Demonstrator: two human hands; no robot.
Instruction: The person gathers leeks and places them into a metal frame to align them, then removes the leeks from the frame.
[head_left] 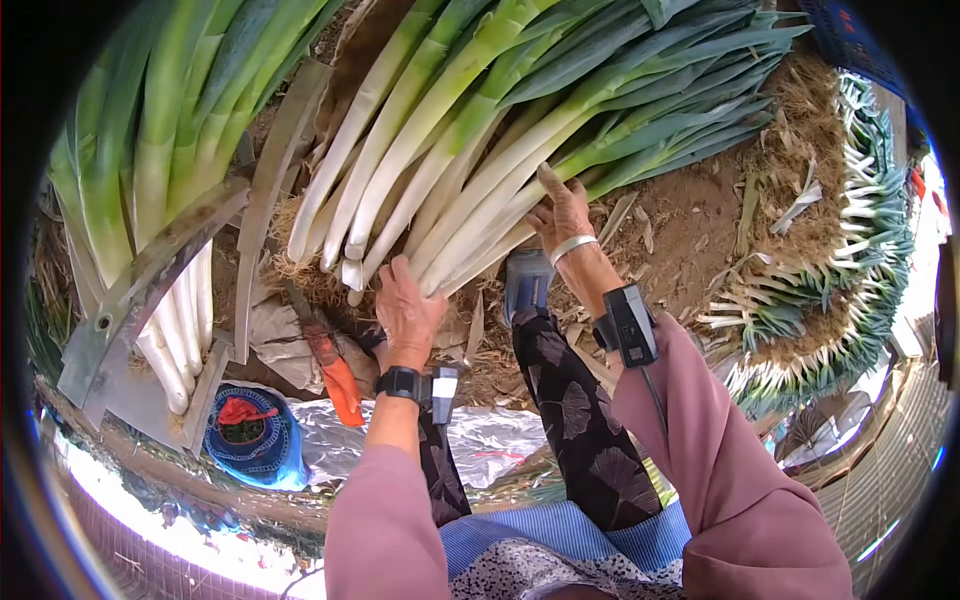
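A large pile of leeks [440,190], white shafts toward me and green leaves fanning to the upper right, lies in front of me. At the trimmed white ends my left hand [408,308] is closed, its fingers curled against the nearest leeks and partly hidden. My right hand [566,214] grips the same nearest leeks further up, where white turns to green, with its thumb and fingers around them. A metal bracelet and strapped devices are on my wrists.
More leeks [165,190] stand in a metal-and-wood frame [150,265] at left. An orange-handled tool [338,375] and a blue container [255,440] lie nearer me. Trimmed roots [800,170] heap at right, beside stacked leeks [870,230]. A blue crate [855,40] stands at upper right.
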